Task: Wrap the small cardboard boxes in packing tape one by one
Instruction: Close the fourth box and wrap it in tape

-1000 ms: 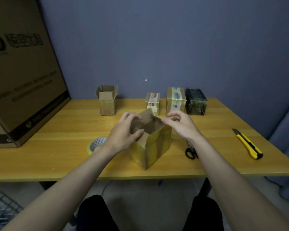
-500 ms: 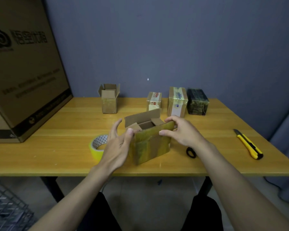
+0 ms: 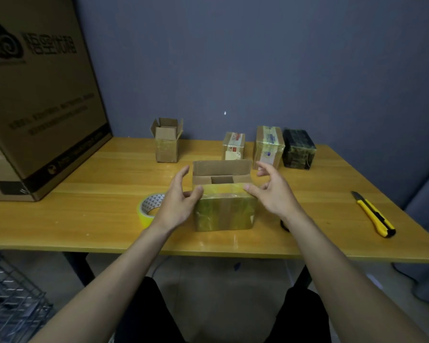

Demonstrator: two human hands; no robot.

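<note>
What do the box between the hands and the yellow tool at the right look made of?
Box: brown corrugated-looking cardboard, matte on the raised flap, with glossy yellowish tape over the front, judging by its sheen. Utility knife: smooth yellow and black casing, probably plastic; the blade material cannot be told.

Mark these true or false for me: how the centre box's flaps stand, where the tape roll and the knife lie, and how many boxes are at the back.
1. The centre box has its rear flap standing up. True.
2. The yellow tape roll lies right of that box. False: it lies left, behind the left hand.
3. The yellow utility knife is in the right hand. False: it lies on the table.
4. Four small boxes stand along the back. True.
</note>
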